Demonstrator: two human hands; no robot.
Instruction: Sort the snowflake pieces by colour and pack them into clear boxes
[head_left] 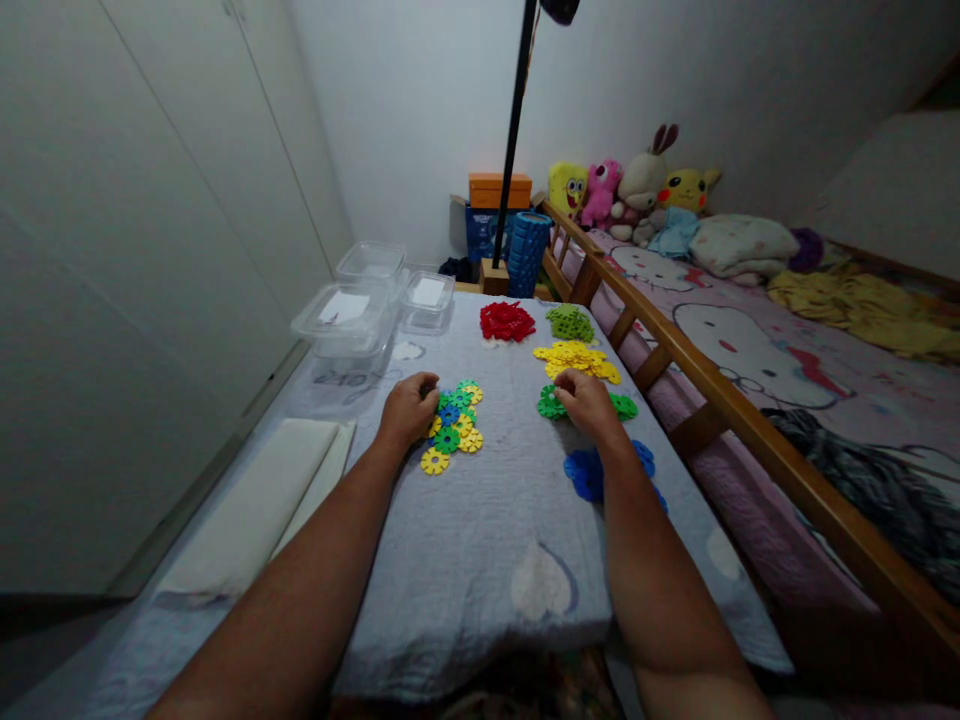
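Observation:
My left hand point(409, 408) rests at the left edge of a mixed pile of notched plastic discs point(448, 440) in yellow, green and blue. Its fingers are curled together, and whatever they hold is hidden. Over the heap of green notched discs point(622, 407) is my right hand point(589, 402), with thumb and finger pinched at a green disc point(551, 402). Just beyond it lies a heap of yellow discs point(576, 360). Blue discs point(585, 474) lie partly under my right forearm. Farther back are a red heap point(507, 321) and a light green heap point(570, 322).
Clear plastic boxes point(341, 325) and a smaller lidded one point(429, 295) stand at the back left. A folded cream cloth point(251, 500) lies at the left. Along the right runs a wooden bed rail point(675, 340). A black pole point(514, 140) rises behind the table.

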